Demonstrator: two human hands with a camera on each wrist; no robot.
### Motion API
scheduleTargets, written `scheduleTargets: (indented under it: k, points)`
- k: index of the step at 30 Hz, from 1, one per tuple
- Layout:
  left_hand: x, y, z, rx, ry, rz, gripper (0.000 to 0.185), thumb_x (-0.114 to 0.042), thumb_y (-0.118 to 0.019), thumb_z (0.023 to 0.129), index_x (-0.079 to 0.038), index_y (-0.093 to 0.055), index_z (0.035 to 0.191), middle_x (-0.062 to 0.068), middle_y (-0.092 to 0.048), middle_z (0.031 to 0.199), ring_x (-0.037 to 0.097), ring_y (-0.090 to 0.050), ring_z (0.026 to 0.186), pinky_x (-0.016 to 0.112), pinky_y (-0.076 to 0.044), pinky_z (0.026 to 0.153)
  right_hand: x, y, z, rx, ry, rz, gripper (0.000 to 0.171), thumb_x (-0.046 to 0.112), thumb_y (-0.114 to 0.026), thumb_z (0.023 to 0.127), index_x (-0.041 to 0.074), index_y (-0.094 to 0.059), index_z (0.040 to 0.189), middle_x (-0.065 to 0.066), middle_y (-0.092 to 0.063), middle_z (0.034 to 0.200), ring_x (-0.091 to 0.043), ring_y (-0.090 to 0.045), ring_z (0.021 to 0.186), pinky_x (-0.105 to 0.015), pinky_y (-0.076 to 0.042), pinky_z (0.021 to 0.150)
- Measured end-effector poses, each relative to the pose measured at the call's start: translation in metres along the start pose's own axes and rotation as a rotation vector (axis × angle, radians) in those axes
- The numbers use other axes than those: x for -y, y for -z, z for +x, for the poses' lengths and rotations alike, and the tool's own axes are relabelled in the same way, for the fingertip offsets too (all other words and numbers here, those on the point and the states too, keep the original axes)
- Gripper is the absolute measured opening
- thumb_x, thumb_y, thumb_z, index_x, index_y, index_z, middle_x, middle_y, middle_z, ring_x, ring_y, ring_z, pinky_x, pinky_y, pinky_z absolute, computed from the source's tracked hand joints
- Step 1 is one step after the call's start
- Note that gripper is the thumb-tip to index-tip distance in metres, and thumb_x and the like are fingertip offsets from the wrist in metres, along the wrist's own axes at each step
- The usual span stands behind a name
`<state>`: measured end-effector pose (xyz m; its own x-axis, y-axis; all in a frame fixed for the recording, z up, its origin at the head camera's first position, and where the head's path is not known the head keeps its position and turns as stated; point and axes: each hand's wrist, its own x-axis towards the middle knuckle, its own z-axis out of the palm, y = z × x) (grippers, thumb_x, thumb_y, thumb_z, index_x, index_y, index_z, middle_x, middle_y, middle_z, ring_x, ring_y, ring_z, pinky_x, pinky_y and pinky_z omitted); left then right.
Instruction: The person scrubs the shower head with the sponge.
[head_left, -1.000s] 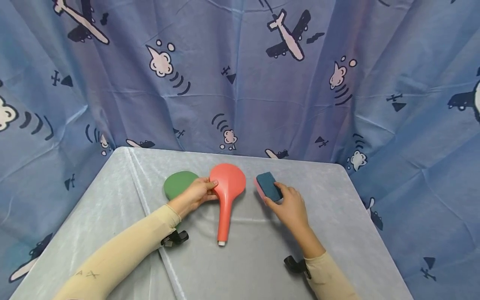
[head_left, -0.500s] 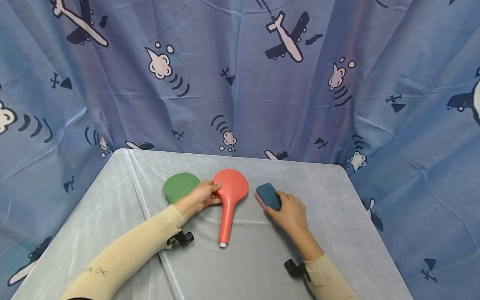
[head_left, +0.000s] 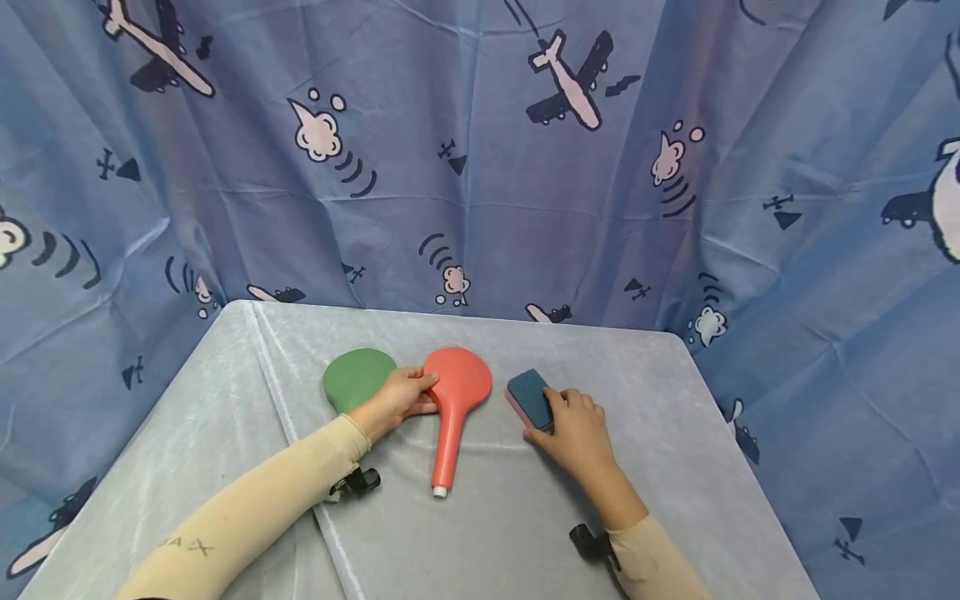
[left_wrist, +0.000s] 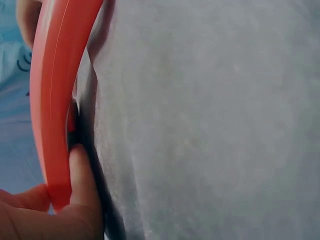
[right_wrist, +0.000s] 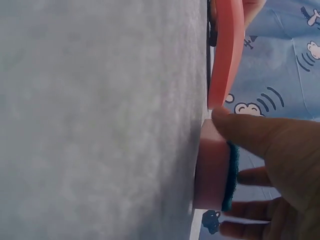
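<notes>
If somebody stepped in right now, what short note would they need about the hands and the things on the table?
Left hand: grips the rim of the red shower head, which lies face down on the grey table, handle toward the person.
Right hand: holds the pink-and-blue sponge, resting on the table right of the head.
Green shower head: lies left, behind the left hand.
Done: both things grasped. Left: sponge and head are apart.

Green paddle [head_left: 357, 377] on grey table [head_left: 487, 533], blue curtain [head_left: 480, 158] with aeroplane print behind, black clips [head_left: 358, 482] at sleeves
</notes>
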<state>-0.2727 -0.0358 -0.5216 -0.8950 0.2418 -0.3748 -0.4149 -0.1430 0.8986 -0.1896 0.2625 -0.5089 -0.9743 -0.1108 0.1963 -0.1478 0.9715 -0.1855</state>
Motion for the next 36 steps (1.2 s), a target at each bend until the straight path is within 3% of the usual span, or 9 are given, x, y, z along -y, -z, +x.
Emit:
scheduleTargets:
  k: [3,7,12,16,21,24,28,36]
  points:
    - [-0.001,-0.002,-0.001,-0.014,-0.006,0.030,0.042,-0.012,-0.055,0.106,0.014,-0.049,0.139,0.007,-0.067,0.081,0.011,-0.066,0.065,0.029,-0.063,0.070,-0.001,0.002,0.000,-0.034,0.051,-0.015,0.081,0.052,-0.086,0.079,0.007,-0.059,0.141,-0.022,-0.061,0.128,-0.041,-0.056,0.117,-0.056,-0.043,0.097]
    - [-0.008,-0.002,-0.010,0.014,0.004,0.084,0.041,-0.011,-0.057,0.105,0.014,-0.049,0.136,0.010,-0.067,0.089,0.014,-0.068,0.072,0.033,-0.064,0.076,-0.002,0.005,0.001,-0.080,0.135,-0.017,0.073,0.047,-0.085,0.081,0.009,-0.061,0.139,-0.020,-0.060,0.129,-0.041,-0.055,0.121,-0.058,-0.043,0.101]
    - [-0.018,0.003,-0.033,0.073,0.006,0.205,0.055,-0.010,-0.058,0.103,0.015,-0.035,0.147,0.021,-0.066,0.115,0.025,-0.071,0.092,0.042,-0.062,0.086,-0.005,0.008,0.001,-0.143,0.265,0.010,0.063,0.040,-0.086,0.082,0.011,-0.065,0.134,-0.018,-0.061,0.128,-0.039,-0.056,0.120,-0.058,-0.043,0.102]
    - [-0.022,0.008,-0.058,0.124,-0.058,0.374,0.059,-0.011,-0.061,0.101,0.013,-0.036,0.149,0.029,-0.057,0.137,0.033,-0.068,0.108,0.045,-0.061,0.088,-0.008,0.012,-0.001,-0.186,0.384,0.040,0.058,0.035,-0.087,0.081,0.012,-0.067,0.131,-0.015,-0.063,0.127,-0.037,-0.058,0.118,-0.058,-0.044,0.100]
    - [-0.031,0.017,-0.089,0.157,-0.289,0.695,0.054,-0.016,-0.069,0.098,0.005,-0.051,0.144,0.025,-0.056,0.143,0.029,-0.069,0.111,0.040,-0.061,0.085,-0.013,0.020,-0.005,-0.201,0.483,0.073,0.054,0.032,-0.085,0.084,0.013,-0.068,0.131,-0.011,-0.064,0.126,-0.034,-0.058,0.118,-0.056,-0.044,0.102]
    - [-0.035,0.026,-0.106,0.170,-0.469,0.884,0.046,-0.018,-0.071,0.097,0.000,-0.059,0.138,0.020,-0.062,0.137,0.028,-0.070,0.111,0.040,-0.060,0.087,-0.016,0.025,-0.007,-0.217,0.521,0.082,0.051,0.032,-0.083,0.085,0.012,-0.068,0.130,-0.009,-0.064,0.124,-0.031,-0.059,0.118,-0.055,-0.044,0.103]
    - [-0.035,0.042,-0.128,0.157,-0.659,1.105,0.038,-0.017,-0.072,0.097,-0.005,-0.065,0.132,0.010,-0.067,0.130,0.026,-0.068,0.111,0.042,-0.058,0.090,-0.021,0.029,-0.011,-0.235,0.564,0.089,0.049,0.031,-0.081,0.086,0.011,-0.069,0.129,-0.008,-0.065,0.123,-0.029,-0.059,0.116,-0.053,-0.044,0.103]
    - [-0.037,0.077,-0.159,0.061,-0.876,1.367,0.040,-0.020,-0.075,0.094,-0.007,-0.066,0.130,0.007,-0.068,0.127,0.027,-0.066,0.117,0.047,-0.055,0.099,-0.034,0.042,-0.024,-0.254,0.558,0.094,0.051,0.030,-0.081,0.086,0.012,-0.068,0.131,-0.006,-0.065,0.125,-0.029,-0.059,0.118,-0.051,-0.043,0.104]
